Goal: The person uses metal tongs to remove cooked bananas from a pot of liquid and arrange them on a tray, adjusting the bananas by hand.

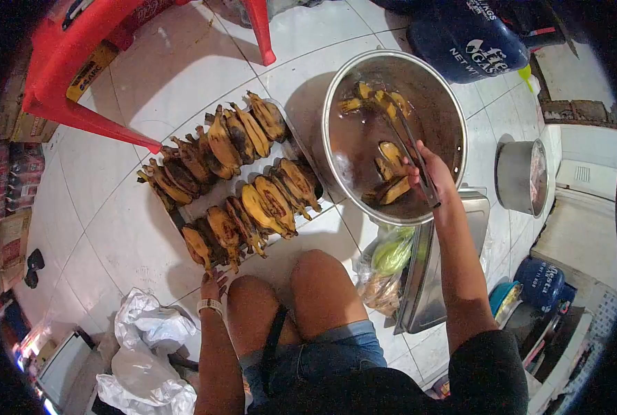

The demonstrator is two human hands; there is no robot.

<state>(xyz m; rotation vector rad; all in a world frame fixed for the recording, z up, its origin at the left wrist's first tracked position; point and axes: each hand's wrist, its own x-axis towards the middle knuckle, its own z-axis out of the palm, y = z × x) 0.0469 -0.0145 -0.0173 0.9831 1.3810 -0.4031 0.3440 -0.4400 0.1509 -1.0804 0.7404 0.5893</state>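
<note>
My right hand [429, 169] is closed around metal tongs [411, 135] that reach down into a large round pot [328, 124]. At the far end of the tongs, yellow banana pieces [365, 93] lie in brown liquid. More cut bananas [391, 169] sit in the liquid below my hand. To the left, a metal tray [215, 197] bears two rows of browned, split bananas [267, 204]. My left hand [214, 286] is at the tray's near-left corner, fingers curled at its edge beside a banana end; part of the grip is hidden.
A red plastic chair [66, 83] stands at upper left, a blue gas cylinder [467, 45] behind the pot. A smaller pot [519, 176] is at right. Beside my legs are a metal lid [426, 277], a plastic bag with green items [391, 256] and white bags [146, 353].
</note>
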